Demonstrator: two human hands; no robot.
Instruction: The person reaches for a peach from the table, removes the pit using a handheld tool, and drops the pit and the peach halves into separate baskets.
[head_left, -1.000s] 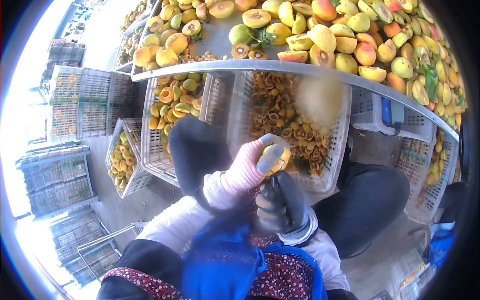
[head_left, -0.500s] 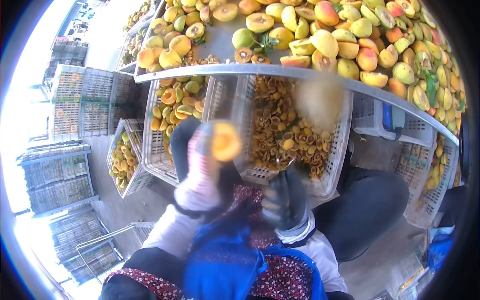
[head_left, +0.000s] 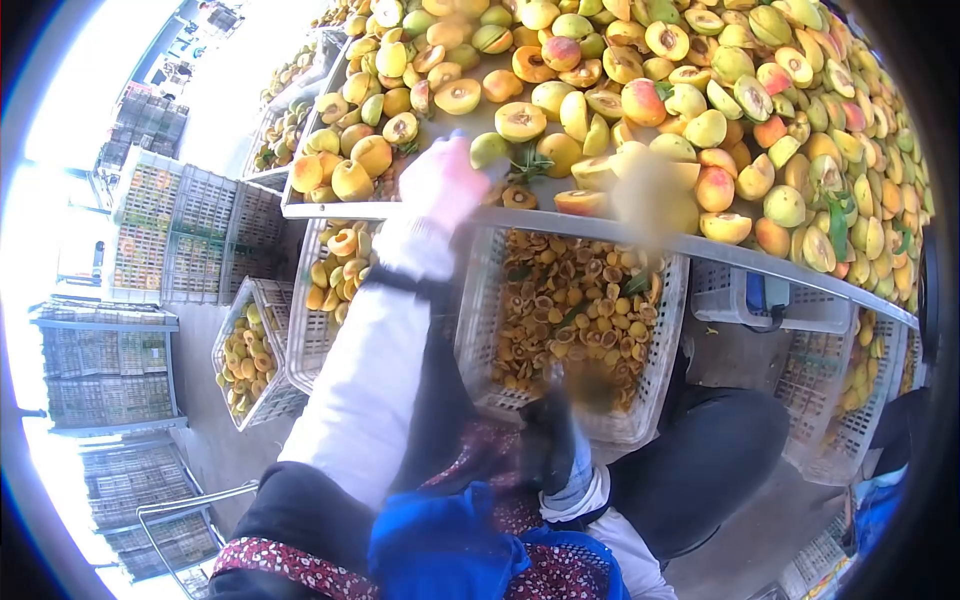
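Observation:
My left hand (head_left: pixel 445 182) reaches over the front edge of the metal table (head_left: pixel 560 222), close beside a green peach (head_left: pixel 490 150) and among halved peaches (head_left: pixel 520 121). Motion smears its fingers. Low in front of my lap, my right hand (head_left: pixel 546 435), in a dark glove, is closed around a small tool with a looped metal end (head_left: pixel 556 376), blurred now. Beyond it stands a white crate (head_left: pixel 668 345) full of brown pits and cut-out scraps (head_left: pixel 570 310). Left of that, partly behind my left arm, another crate (head_left: pixel 305 350) holds pitted peach halves (head_left: pixel 335 265).
Halved peaches with some leaves (head_left: pixel 838 215) are heaped across the table's right side. A smaller crate of fruit (head_left: pixel 250 360) stands on the floor at left, near stacked crates (head_left: pixel 190 225). A pale bin (head_left: pixel 725 298) sits under the table at right.
My left hand has gone up and forward from above the crates to the tabletop; the hollowed peach half it carried no longer shows. My right hand has dropped slightly toward my lap.

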